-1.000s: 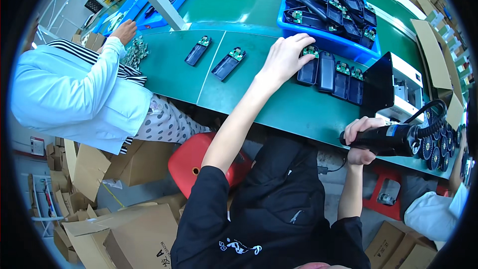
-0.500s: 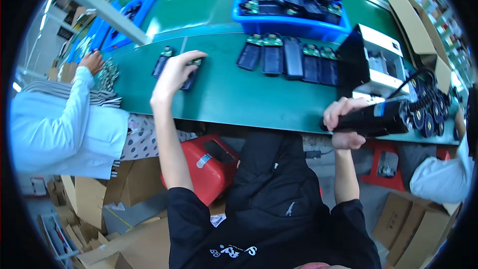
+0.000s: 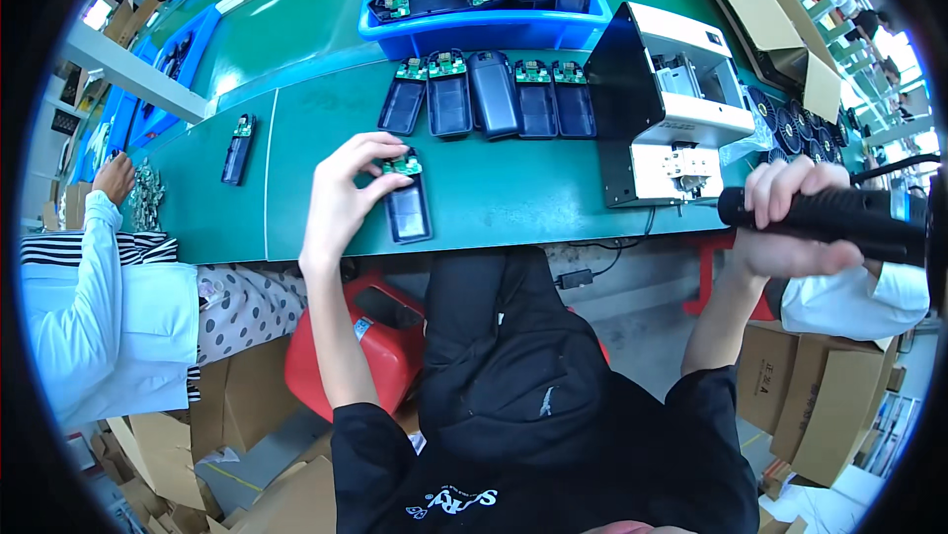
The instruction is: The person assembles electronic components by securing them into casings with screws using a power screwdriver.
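Note:
My left hand (image 3: 346, 193) is closed in a pinch at the top end of a dark plastic case (image 3: 408, 216), which lies open side up near the table's front edge. A green circuit board (image 3: 405, 164) shows at that end by my fingertips. My right hand (image 3: 790, 208) wraps round a black electric screwdriver (image 3: 839, 222), held level at the table's edge. Its narrow end points left, toward the front of a black-and-white box-shaped machine (image 3: 681, 124). Beyond my left hand several similar cases (image 3: 449, 104) stand in a row; one of them (image 3: 494, 97) shows a smooth closed back.
A blue bin (image 3: 484, 38) heaped with cases stands behind the row. One case (image 3: 238, 151) lies alone at left. Black round parts (image 3: 790, 127) and a cardboard box (image 3: 760, 10) sit at right. A co-worker's hand (image 3: 115, 178) is at far left, near small metal parts (image 3: 148, 196).
My left hand has drawn the case rightward and closer to the front edge. My right hand has shifted right with the screwdriver, away from the machine's front. The whole view has turned.

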Demonstrator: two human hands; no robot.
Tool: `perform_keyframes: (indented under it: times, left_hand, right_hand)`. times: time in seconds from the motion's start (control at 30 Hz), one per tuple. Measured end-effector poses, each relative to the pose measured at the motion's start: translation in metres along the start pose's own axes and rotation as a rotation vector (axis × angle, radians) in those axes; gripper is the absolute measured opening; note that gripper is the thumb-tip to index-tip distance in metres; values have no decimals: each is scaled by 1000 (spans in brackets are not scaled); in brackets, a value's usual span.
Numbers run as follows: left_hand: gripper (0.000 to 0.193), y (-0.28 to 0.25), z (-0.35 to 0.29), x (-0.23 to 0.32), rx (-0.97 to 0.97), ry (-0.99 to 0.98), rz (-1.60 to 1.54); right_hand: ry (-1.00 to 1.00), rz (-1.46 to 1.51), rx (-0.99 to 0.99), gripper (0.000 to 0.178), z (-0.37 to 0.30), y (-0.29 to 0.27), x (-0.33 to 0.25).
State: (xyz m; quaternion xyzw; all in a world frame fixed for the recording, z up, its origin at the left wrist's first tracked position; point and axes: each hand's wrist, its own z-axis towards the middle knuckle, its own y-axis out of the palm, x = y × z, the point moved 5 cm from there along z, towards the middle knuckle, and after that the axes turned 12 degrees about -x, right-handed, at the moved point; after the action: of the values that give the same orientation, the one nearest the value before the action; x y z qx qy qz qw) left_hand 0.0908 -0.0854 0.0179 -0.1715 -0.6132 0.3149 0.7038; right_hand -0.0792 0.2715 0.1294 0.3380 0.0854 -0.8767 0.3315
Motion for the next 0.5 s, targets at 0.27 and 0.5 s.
perform_keyframes:
  times: [0.27,0.5]
  left_hand:
    - [31,51,11,29,-11,33,-181]
    - [28,84,18,47,-81,93,-229]
  right_hand:
    - [117,-172,103,77,-1,-4,22]
    - [154,-117,68,76,-6,-6,25]
